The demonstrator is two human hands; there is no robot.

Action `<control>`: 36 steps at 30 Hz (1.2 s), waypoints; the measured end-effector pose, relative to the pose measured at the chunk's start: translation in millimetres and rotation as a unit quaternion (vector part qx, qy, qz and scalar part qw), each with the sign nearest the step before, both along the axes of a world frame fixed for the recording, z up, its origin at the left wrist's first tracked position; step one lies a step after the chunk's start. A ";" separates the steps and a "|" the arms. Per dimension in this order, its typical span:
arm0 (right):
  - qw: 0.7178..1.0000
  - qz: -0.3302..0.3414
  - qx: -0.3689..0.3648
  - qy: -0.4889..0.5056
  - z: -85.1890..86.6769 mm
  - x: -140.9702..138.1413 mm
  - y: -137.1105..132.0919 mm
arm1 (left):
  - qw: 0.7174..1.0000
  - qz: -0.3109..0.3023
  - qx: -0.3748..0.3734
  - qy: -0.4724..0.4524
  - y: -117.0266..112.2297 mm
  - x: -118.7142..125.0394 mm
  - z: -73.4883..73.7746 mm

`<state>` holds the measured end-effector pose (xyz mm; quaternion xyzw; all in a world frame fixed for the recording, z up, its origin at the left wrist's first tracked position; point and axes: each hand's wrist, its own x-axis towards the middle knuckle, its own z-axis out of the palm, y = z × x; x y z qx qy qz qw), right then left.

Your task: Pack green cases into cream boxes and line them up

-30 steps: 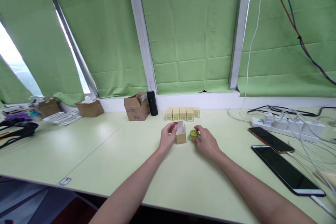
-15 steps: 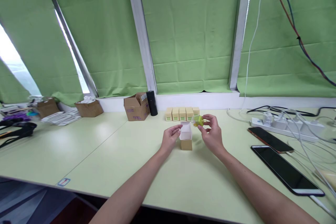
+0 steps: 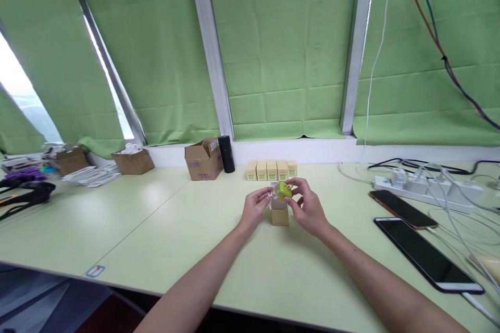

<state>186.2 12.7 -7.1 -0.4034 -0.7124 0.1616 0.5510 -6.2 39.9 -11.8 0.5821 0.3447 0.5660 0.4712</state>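
Note:
A small tan cardboard box (image 3: 280, 217) with a white inside stands upright on the table, its top folded open. My left hand (image 3: 253, 207) is closed at the box's left side, fingertips pinching its white flap. Between the thumb and fingers of my right hand (image 3: 308, 206) is a small yellow-green item (image 3: 284, 190) with a clear plastic end. That item is tilted right over the box's opening, its clear end toward the left fingers. Whether it touches the box I cannot tell. Behind stand several small tan boxes (image 3: 272, 170) in a row.
A larger open carton (image 3: 203, 159) and a black cylinder (image 3: 226, 154) stand at the back, left of the row. To the right lie two phones (image 3: 427, 252), a white power strip (image 3: 425, 190) and tangled cables. Papers (image 3: 94, 174) and another carton (image 3: 133, 161) are far left.
My right hand has moved left, bringing the yellow-green item from beside the box to above its opening. My left hand stays at the flap, and the box has shifted slightly right.

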 end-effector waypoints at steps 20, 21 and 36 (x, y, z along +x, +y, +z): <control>0.986 -0.050 -0.019 -0.159 -1.9 -2.0 -2.9 | 0.999 0.028 -0.001 0.038 -1.5 0.2 1.7; 0.986 -0.048 -0.016 -0.162 -2.5 -2.7 -2.8 | 0.999 0.027 0.000 0.038 -1.6 0.3 1.7; 0.996 -0.019 -0.021 -0.080 -15.6 -6.7 9.5 | 0.999 0.019 0.003 0.032 -1.5 0.8 1.0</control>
